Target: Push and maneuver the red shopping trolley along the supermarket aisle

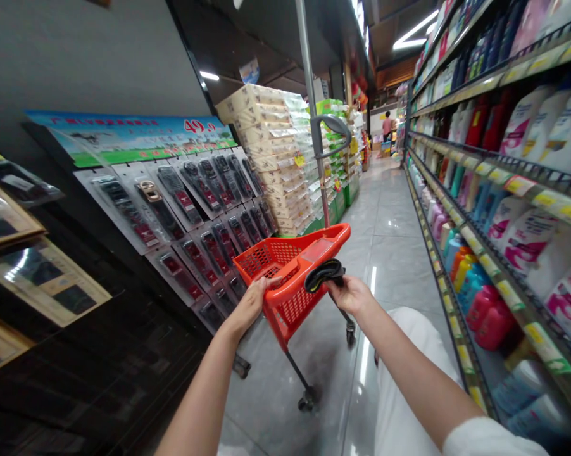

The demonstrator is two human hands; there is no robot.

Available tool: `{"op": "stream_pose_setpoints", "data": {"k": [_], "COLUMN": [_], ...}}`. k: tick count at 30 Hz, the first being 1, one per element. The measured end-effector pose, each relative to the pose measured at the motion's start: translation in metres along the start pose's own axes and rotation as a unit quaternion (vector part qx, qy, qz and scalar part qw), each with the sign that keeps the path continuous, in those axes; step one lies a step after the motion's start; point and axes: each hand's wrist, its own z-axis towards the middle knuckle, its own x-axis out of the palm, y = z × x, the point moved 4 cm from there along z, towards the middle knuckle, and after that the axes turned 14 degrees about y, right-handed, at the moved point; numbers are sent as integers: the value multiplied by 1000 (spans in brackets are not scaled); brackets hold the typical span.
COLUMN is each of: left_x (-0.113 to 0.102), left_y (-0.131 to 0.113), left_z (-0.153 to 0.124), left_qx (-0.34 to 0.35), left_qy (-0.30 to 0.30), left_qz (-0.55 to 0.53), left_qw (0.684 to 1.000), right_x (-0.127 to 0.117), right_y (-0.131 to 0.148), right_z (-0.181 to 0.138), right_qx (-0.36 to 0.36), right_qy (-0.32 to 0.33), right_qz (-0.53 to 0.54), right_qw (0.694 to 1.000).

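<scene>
A small red plastic shopping trolley (292, 313) with perforated basket walls stands in the aisle in front of me. My left hand (257, 297) is closed on the near left corner of its rim. In my right hand (352, 293) is a black looped item with a thin yellowish edge (323, 275), pinched between thumb and fingers. It hangs over the right side of the basket rim; its exact kind I cannot make out. The part of the basket floor that shows has nothing on it, and the rest is hidden by the rim.
At the left hangs a rack of packaged belts (209, 215) under a price banner (147, 136), beside framed displays (43, 278). Stacked cartons (271, 158) stand beyond it. A shelf of bottles (518, 234) lines the right. Grey tiled floor (385, 240) leads to a distant person (387, 126).
</scene>
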Motion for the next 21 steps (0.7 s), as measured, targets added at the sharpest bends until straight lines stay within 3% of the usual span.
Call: {"op": "stream_pose_setpoints", "data": {"k": [2, 5, 7, 10, 13, 15, 17, 21], "left_x": [2, 4, 5, 5, 6, 7, 8, 10], "left_y": [-1, 0, 1, 5, 7, 6, 5, 4], "left_z": [2, 6, 7, 8, 9, 10, 11, 9], "left_qx": [-4, 4, 21, 37, 36, 32, 24, 18], "left_qy": [2, 6, 13, 19, 5, -16, -33, -44], "left_qz": [7, 15, 34, 61, 72, 64, 53, 37], "left_qw": [1000, 1000, 999, 997, 997, 997, 998, 998], "right_x": [-5, -13, -9, 9, 30, 41, 52, 71], "right_y": [19, 56, 79, 95, 89, 75, 56, 27], "right_z": [-5, -21, -29, -17, 10, 18, 13, -14], "right_qx": [-30, -209, -299, -347, -345, -352, -369, -370], "right_qy": [-38, -102, -121, -73, 4, 42, 68, 166], "right_qz": [24, -105, -282, -504, -626, -656, -671, -731], "right_qw": [999, 967, 903, 787, 699, 667, 640, 548]}}
